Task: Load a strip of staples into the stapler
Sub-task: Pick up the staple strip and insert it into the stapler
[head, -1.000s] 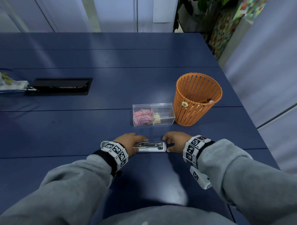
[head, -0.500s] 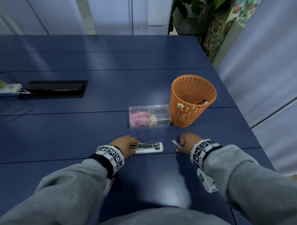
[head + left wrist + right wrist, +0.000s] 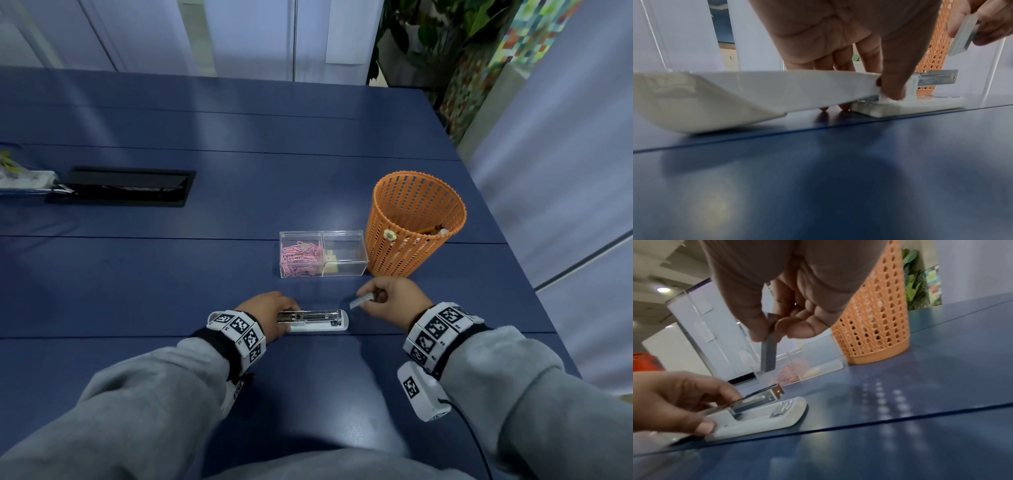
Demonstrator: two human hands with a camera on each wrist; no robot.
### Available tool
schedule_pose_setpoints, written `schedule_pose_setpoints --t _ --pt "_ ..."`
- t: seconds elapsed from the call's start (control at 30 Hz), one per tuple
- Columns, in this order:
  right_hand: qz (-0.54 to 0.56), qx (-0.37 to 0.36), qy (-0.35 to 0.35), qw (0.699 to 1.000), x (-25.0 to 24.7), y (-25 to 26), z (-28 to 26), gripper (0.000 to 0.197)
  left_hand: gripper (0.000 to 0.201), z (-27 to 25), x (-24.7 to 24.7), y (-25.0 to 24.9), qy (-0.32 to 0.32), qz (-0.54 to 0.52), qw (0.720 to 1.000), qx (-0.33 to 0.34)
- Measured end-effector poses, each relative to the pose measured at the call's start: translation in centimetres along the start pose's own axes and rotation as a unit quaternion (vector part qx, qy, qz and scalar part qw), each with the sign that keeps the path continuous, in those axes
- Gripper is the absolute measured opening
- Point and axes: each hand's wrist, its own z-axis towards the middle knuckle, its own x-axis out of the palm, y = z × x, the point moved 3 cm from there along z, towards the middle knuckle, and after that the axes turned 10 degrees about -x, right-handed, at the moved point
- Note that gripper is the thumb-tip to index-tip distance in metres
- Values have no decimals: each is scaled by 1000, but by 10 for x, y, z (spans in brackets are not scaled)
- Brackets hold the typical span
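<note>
Plainly, your stapler (image 3: pixel 317 321) lies opened flat on the blue worktop (image 3: pixel 171 281), lid swung back, so the metal channel faces up to take staples. Your left hand (image 3: pixel 270 313) pins its hinge end, thumb and fingers (image 3: pixel 702 426) pressed on either side, probably to stop it sliding. Just beyond the stapler's free end, your right hand (image 3: pixel 394 298) pinches the staple strip (image 3: pixel 769 352) between thumb and forefinger, end hanging down, not yet in the channel. Behind the stapler stand a clear box (image 3: pixel 323 253) of pink clips and an orange basket (image 3: pixel 414 222); pale wall panels and a plant lie beyond.
</note>
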Motion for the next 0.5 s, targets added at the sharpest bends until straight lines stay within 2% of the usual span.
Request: schedule_pose_setpoints --t 0.2,0.33,0.5 --pt "-78 -59 49 994 12 21 7 23 35 -2 -2 0 6 -5 1000 2" --pt "-157 -90 99 978 17 35 11 28 37 -1 -2 -1 5 -3 1000 1" --pt "-205 -111 142 962 24 40 18 28 36 -2 -2 -2 5 -3 1000 4"
